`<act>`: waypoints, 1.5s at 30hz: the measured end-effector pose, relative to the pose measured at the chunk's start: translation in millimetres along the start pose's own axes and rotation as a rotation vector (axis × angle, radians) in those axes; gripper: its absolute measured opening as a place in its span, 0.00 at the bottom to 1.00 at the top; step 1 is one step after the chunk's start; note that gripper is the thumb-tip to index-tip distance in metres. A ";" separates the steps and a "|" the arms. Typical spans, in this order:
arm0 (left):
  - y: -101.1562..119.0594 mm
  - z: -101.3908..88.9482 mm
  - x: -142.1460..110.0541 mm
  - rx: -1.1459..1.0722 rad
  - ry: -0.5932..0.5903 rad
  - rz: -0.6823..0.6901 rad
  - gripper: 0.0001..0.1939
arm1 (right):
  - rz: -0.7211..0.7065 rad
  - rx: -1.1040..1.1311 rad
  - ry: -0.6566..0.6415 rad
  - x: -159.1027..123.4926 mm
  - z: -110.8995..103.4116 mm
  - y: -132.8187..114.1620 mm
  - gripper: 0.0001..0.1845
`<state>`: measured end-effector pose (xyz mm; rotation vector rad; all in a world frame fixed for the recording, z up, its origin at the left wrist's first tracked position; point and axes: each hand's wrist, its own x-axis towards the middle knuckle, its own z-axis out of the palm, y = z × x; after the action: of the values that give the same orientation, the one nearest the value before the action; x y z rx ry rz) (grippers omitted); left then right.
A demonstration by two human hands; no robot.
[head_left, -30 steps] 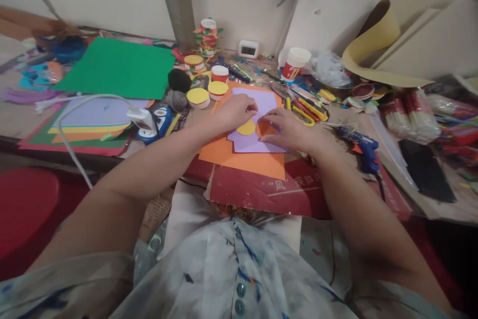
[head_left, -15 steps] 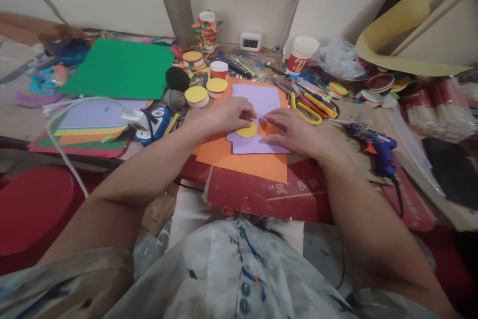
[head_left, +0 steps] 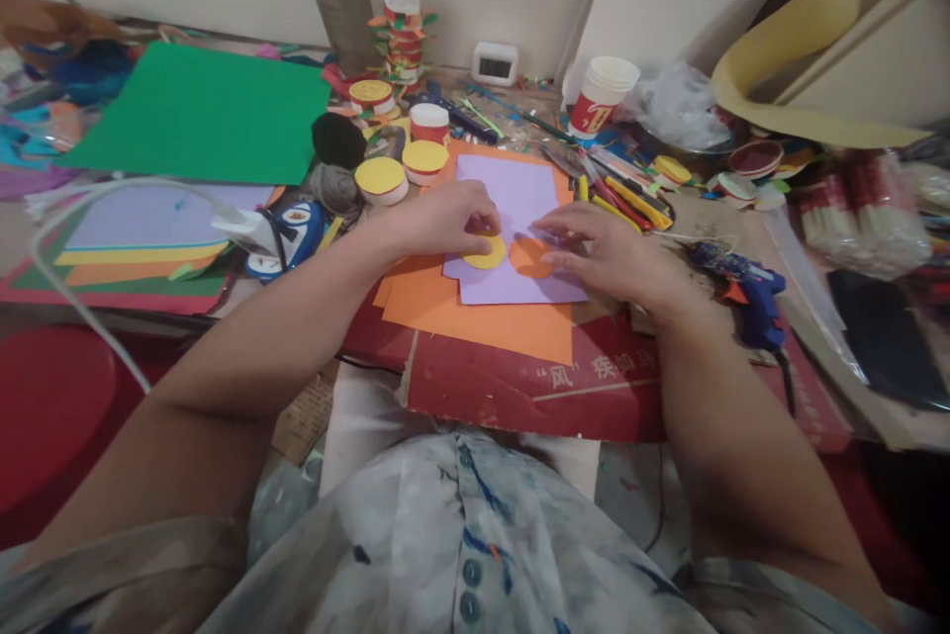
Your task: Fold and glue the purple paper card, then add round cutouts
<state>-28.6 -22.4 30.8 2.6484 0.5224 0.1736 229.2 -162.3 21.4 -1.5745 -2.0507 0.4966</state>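
Note:
A yellow paper circle (head_left: pixel 486 253) and an orange paper circle (head_left: pixel 529 258) lie side by side on a lilac paper sheet (head_left: pixel 512 189). My left hand (head_left: pixel 456 217) has its fingers curled in, with thumb and fingertips at the upper left edge of the yellow circle. On the other side, my right hand (head_left: pixel 601 246) is open, fingers spread, and its thumb tip reaches the right edge of the orange circle. Beneath the lilac sheet are orange sheets (head_left: pixel 505 332), resting on a red printed board (head_left: pixel 482 382).
Yellow-topped paper rounds (head_left: pixel 381 181) stand beyond my left hand. Yellow-handled tools (head_left: pixel 645 204), a blue glue gun (head_left: pixel 761 303) and a paper cup (head_left: pixel 603 98) are on the right. At left lie a green sheet (head_left: pixel 200 115) and a power strip (head_left: pixel 293 238) with a white cable.
My right hand has slid right, uncovering more of the orange circle. My left hand stays at the yellow circle. The view has shifted slightly.

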 end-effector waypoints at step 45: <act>28.7 17.7 -0.6 0.070 -0.042 0.298 0.12 | 0.278 -0.079 0.656 -2.0 -19.0 34.8 0.20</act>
<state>-16.0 -53.5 27.4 2.7804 0.1188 0.1909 268.1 -155.4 16.7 -1.7781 -1.3808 -0.0250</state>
